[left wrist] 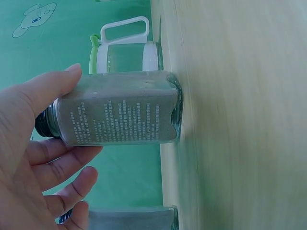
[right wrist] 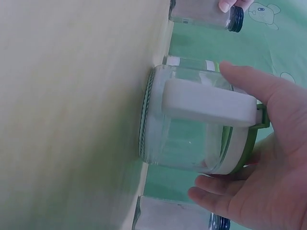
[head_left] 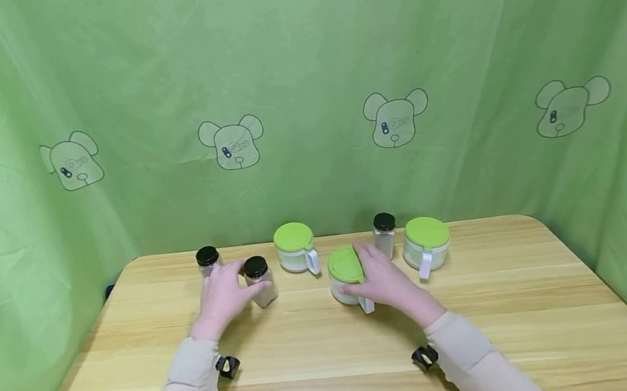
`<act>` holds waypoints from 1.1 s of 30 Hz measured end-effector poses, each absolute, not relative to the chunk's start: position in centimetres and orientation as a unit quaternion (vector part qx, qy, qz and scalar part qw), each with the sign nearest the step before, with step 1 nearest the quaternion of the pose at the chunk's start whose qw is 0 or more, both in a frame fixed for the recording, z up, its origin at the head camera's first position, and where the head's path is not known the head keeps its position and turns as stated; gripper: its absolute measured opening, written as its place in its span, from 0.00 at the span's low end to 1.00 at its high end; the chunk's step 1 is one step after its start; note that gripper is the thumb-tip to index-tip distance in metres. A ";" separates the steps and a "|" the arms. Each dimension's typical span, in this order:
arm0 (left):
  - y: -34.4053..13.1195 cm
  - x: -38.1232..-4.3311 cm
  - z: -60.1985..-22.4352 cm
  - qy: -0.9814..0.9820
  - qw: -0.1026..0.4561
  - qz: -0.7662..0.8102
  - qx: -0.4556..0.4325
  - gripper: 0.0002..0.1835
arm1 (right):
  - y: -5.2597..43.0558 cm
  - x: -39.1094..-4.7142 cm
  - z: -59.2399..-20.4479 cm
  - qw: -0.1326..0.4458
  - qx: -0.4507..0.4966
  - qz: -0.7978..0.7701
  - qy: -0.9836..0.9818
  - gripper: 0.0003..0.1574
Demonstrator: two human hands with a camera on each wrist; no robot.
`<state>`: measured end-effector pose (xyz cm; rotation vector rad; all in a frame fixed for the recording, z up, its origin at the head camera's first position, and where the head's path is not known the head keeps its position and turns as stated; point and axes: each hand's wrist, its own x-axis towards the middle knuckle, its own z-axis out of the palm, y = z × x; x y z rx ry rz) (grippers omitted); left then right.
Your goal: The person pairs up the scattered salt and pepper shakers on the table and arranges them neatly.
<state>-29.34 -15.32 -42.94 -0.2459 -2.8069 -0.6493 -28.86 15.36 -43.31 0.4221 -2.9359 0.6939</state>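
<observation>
My left hand [head_left: 224, 296] grips a square glass spice bottle [head_left: 261, 290] with a black screw cap, its thumb on one side and fingers on the other. Greyish powder and lines of white print show on that bottle [left wrist: 120, 112] in the left wrist view. My right hand [head_left: 385, 280] holds a round glass seasoning jar [head_left: 345, 280] by its sides near the green lid. The jar's white handle [right wrist: 208, 103] faces the right wrist camera, and the glass looks see-through. Both held things stand upright; whether their bases touch the table cannot be told.
Beyond my left hand stands another black-capped bottle [head_left: 208, 257]. A green-lidded jar [head_left: 295, 247] is at the back middle. To the right are a third capped bottle [head_left: 385, 237] and another green-lidded jar [head_left: 427, 243]. Green curtain [head_left: 294, 39] encloses the wooden table [head_left: 318, 374].
</observation>
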 end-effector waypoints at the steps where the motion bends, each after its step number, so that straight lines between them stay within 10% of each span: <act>1: -15.3 -29.3 -42.9 -0.963 0.124 -0.225 -0.085 0.40 | 15.3 -28.9 -43.3 0.046 0.136 0.226 -0.963 0.65; 33: -14.6 -29.4 -43.4 -0.960 0.158 -0.225 -0.059 0.35 | 15.7 -28.5 -43.5 0.076 0.126 0.238 -0.960 0.63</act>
